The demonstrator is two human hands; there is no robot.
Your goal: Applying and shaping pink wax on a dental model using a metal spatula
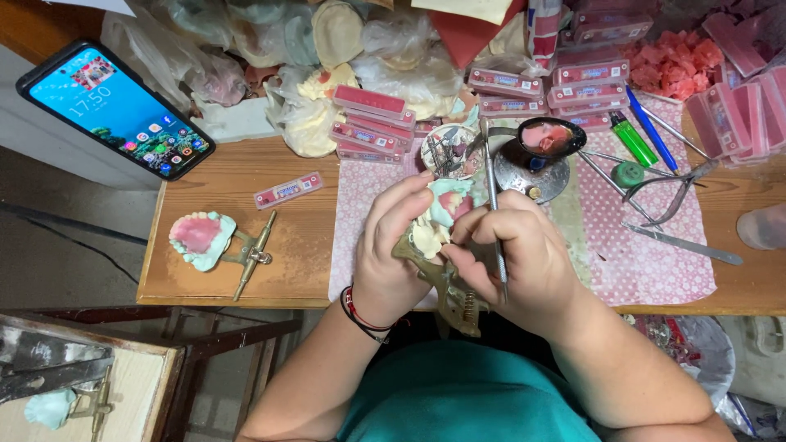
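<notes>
Nearest the camera, the left hand point(391, 250) was wrapped around a brass articulator point(450, 286) carrying a pale green dental model point(446, 205), its fingers curled closed on the frame so the model sat raised just over the near edge of the wooden table point(246, 270). The right hand point(512, 258) pinched a slim metal carving tool point(494, 209) between thumb and forefinger, the shaft running upright past the model; its tip seemed to rest against the model's pink gum area, though the fingers hid the contact. Under both hands lay a pink patterned cloth point(639, 262). To the left on the bare wood sat a second model on its articulator point(214, 241), well apart from the hands. Just beyond the hands stood a small burner with a spoon of pink wax point(547, 137), with pliers point(675, 184) and a green lighter point(632, 137) to its right. Farther back lay stacked pink boxes point(372, 119), bagged plaster casts point(327, 74) and a smartphone point(115, 106).
</notes>
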